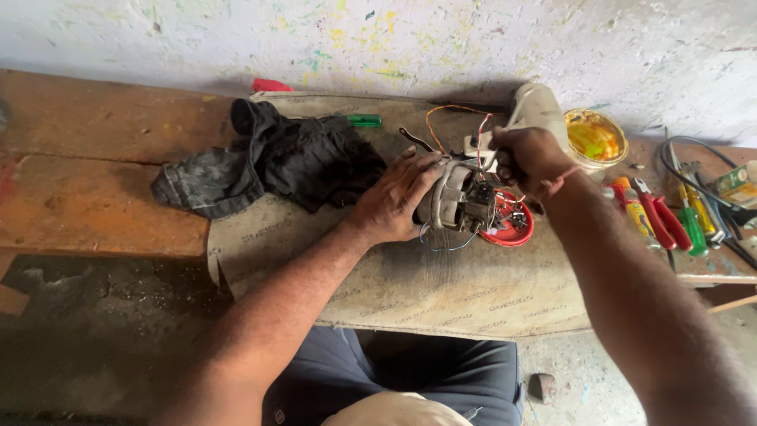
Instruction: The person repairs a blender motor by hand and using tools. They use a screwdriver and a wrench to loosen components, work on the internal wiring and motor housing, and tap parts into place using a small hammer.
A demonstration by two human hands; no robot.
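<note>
low wooden bench (95, 173) under a brown mat (441, 292) — dark cloth (276, 158), red lid (516, 229), tools (670, 221).

Green packet (737, 183) (far right edge)
</note>
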